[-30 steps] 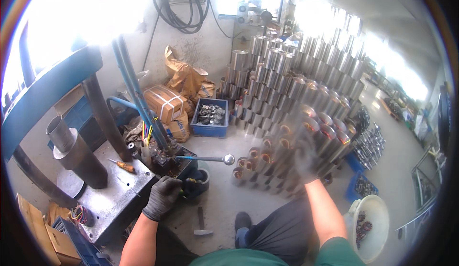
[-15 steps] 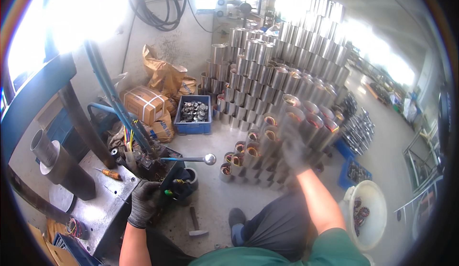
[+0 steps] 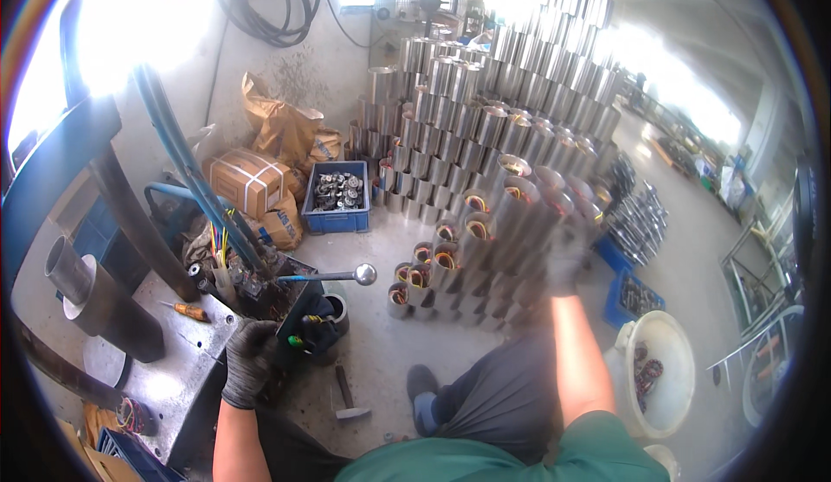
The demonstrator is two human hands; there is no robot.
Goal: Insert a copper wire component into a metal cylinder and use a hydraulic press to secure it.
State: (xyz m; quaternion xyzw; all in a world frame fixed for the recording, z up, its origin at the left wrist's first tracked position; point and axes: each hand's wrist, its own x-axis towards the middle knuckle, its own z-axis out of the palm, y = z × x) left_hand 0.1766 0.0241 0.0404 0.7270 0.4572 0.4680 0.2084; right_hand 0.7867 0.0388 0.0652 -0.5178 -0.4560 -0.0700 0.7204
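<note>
My left hand [image 3: 248,365], in a grey knit glove, rests at the right edge of a metal workbench [image 3: 186,378], fingers curled over the edge and partly hidden. My right hand [image 3: 567,257], also gloved, is stretched out over the right side of stacked metal cylinders [image 3: 478,231] with coloured wires inside. Motion smears its fingers, so whether it holds a cylinder cannot be made out. Near my left hand a lever with a ball end [image 3: 364,274] juts from the bench fixture. A screwdriver [image 3: 189,311] with an orange handle lies on the benchtop.
Tall rows of bare metal cylinders [image 3: 554,66] stand behind. A blue crate [image 3: 338,218] of metal parts sits near a carton [image 3: 245,183]. On the floor lies a hammer [image 3: 346,395]. To the right are a white bucket [image 3: 675,378] and blue bins [image 3: 630,304].
My right hand has moved right and slightly upward across the cylinders, still blurred. My left hand stays at the bench edge. The whole view has shifted slightly.
</note>
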